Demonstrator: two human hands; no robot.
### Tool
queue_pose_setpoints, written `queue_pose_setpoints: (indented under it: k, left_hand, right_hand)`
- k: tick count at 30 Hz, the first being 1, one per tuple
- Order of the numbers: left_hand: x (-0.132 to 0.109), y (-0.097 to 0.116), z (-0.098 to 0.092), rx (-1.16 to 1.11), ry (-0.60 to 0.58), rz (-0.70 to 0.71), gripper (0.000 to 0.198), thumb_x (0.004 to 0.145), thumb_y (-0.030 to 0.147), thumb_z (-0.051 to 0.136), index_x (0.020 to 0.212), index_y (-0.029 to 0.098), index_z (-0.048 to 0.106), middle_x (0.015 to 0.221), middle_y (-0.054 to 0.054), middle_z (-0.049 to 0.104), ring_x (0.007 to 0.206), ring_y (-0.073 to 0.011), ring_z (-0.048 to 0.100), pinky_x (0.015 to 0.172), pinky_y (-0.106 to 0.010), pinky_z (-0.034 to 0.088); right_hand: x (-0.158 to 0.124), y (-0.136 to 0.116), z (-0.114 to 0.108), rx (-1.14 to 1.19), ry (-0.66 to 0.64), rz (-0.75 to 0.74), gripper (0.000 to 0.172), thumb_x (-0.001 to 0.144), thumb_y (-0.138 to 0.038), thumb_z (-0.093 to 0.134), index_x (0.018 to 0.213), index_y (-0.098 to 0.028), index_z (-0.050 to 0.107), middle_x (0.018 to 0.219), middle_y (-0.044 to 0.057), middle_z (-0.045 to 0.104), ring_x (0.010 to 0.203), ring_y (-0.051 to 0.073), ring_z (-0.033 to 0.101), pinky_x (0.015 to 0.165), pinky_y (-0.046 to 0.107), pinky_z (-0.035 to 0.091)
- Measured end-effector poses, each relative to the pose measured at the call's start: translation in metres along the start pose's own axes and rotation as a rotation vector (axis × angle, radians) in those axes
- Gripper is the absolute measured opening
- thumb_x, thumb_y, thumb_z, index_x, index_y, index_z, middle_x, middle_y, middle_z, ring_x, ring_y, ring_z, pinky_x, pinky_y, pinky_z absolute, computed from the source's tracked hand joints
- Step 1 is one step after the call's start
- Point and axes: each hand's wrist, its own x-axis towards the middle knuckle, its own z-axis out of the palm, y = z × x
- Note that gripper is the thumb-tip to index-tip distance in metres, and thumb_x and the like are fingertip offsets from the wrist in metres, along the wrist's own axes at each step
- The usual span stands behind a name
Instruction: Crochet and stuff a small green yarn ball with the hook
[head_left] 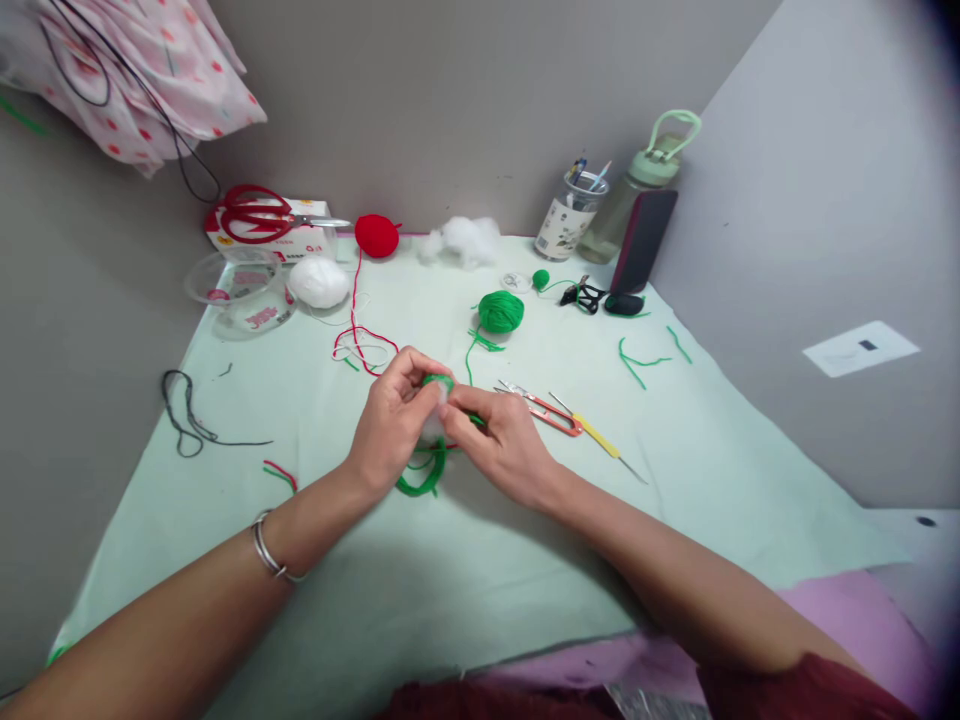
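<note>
My left hand [394, 420] is closed around a small green crocheted piece [438, 380], thumb on its near side. White fibre stuffing [433, 430] shows in and below that piece, between my hands. The fingers of my right hand [504, 440] pinch at the stuffing beside my left thumb; their tips are partly hidden. Just under both hands, a loop of thick green yarn work [421, 488] lies on the cloth, with a bit of red strand near it. A green yarn ball [501, 312] sits beyond, its tail running toward my hands.
Right of my hands lie orange-handled snips [555, 415] and a yellow-handled crochet hook [598, 436]. Farther back are a red yarn ball [377, 236], a white yarn ball [319, 282], loose stuffing [469, 242], red scissors [259, 215] on a box, a pen cup [568, 222] and a bottle [619, 215].
</note>
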Motion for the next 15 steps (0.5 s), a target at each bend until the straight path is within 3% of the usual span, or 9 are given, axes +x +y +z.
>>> queue_pose_setpoints:
  k: [4, 9, 15]
  left_hand:
    - [-0.003, 0.0, 0.0, -0.034, 0.017, 0.071, 0.007, 0.087, 0.019, 0.068, 0.092, 0.023, 0.064, 0.092, -0.001, 0.072, 0.09, -0.0192, 0.067, 0.086, -0.032, 0.05]
    - [-0.004, -0.005, 0.0, -0.068, -0.053, 0.055, 0.013, 0.092, 0.029, 0.073, 0.101, 0.023, 0.066, 0.105, -0.003, 0.072, 0.101, -0.0206, 0.067, 0.089, -0.033, 0.051]
    - [0.004, -0.008, -0.002, -0.11, -0.071, -0.005, 0.02, 0.086, 0.029, 0.08, 0.096, 0.022, 0.064, 0.094, -0.001, 0.069, 0.087, -0.0162, 0.065, 0.079, -0.029, 0.05]
  right_hand:
    - [0.009, 0.006, 0.003, 0.258, 0.018, 0.114, 0.034, 0.085, -0.039, 0.055, 0.058, -0.023, 0.043, 0.058, -0.006, 0.036, 0.058, 0.011, 0.032, 0.057, 0.028, 0.026]
    - [0.018, 0.013, 0.0, 0.366, 0.094, 0.213, 0.037, 0.077, -0.044, 0.063, 0.054, -0.023, 0.043, 0.054, -0.007, 0.033, 0.057, 0.01, 0.027, 0.055, 0.028, 0.023]
    - [0.012, 0.008, -0.014, 0.13, 0.027, 0.118, 0.033, 0.087, -0.041, 0.056, 0.062, -0.023, 0.046, 0.061, -0.005, 0.039, 0.061, 0.012, 0.035, 0.059, 0.029, 0.027]
